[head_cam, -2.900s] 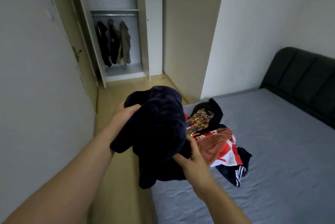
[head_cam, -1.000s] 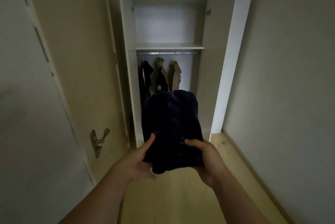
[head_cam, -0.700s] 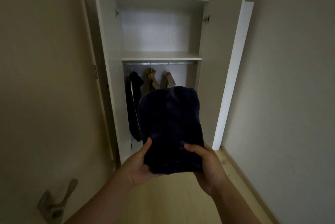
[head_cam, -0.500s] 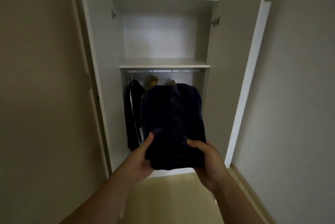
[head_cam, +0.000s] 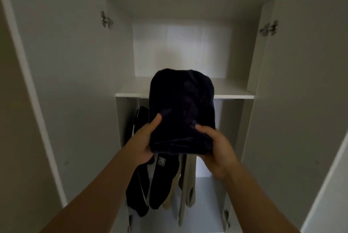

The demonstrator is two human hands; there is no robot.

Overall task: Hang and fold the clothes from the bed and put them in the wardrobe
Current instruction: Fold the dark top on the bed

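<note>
A folded dark navy garment (head_cam: 181, 108) is held up in front of the open white wardrobe (head_cam: 235, 59). My left hand (head_cam: 144, 141) grips its near left edge, thumb on top. My right hand (head_cam: 216, 149) grips the near right edge the same way. The garment's far end reaches over the front edge of the wardrobe's middle shelf (head_cam: 233, 92). I cannot tell whether it touches the shelf.
Below the shelf hang dark jackets (head_cam: 148, 191) and a beige garment (head_cam: 186, 185). The two wardrobe doors stand open, the left door (head_cam: 62, 82) and the right door (head_cam: 305, 91) flanking my arms. The bed is out of view.
I have walked from the bed up to the wardrobe. The folded garment has risen from chest height to shelf level, and the shelf now fills the view.
</note>
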